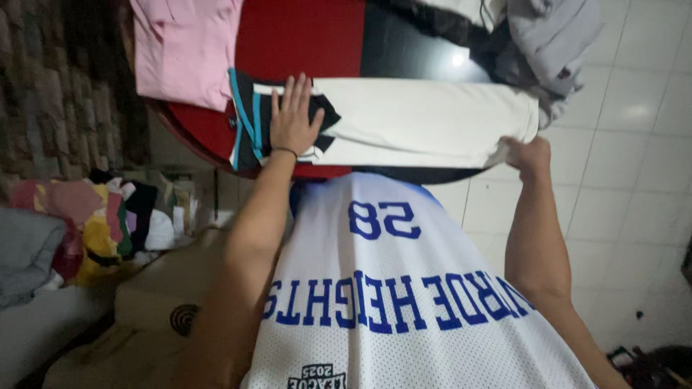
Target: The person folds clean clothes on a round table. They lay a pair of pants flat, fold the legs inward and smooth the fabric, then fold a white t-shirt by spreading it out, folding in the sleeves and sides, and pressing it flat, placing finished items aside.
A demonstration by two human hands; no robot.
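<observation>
We look down over our own white mesh jersey (404, 302) with blue lettering at a round table (303, 36), its top glossy red on the left and black on the right, a ceiling light glinting off the black part. Pale square floor tiles (641, 144) spread to the right; a rough stone wall (50, 86) rises at the left. A folded pink garment (184, 50) lies on the far left of the table, and a heap of grey and dark clothes (540, 43) sits at its far right edge. Low on the left, beside the table, a jumble of coloured clothing (101, 216) rests near a grey cloth (25, 252).

Across the near edge of the table lies a white garment (425, 122), folded into a long band running left to right, with a black end trimmed in teal stripes at the left. Our left hand (294, 119) lies flat on that black-and-teal end, palm down, fingers straight and slightly spread, a thin dark band at the wrist. Our right hand (528, 155) is at the garment's right end by the table's edge, fingers closed around the white cloth's corner; how they pinch it we cannot tell, since the back of the hand hides them.
</observation>
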